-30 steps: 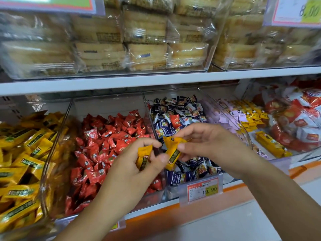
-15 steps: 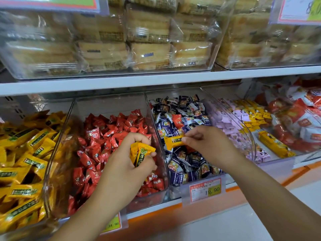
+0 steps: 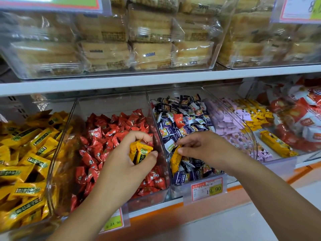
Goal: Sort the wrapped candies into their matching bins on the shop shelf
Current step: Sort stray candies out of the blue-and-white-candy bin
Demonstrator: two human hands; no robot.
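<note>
Left grip (image 3: 125, 164) clutches 2 yellow candies (image 3: 140, 152), right grip (image 3: 205, 150) pinches 1 candy (image 3: 175, 160), either side of the bin divider (image 3: 165, 153).

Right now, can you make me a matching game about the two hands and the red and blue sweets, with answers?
1 left hand
2 right hand
3 red sweets
4 blue sweets

A bin with the 19.90 tag
B grips yellow sweets
C bin with the 24.90 tag
D pinches a single yellow sweet

Pairs: 1-B, 2-D, 3-C, 4-A.
</note>
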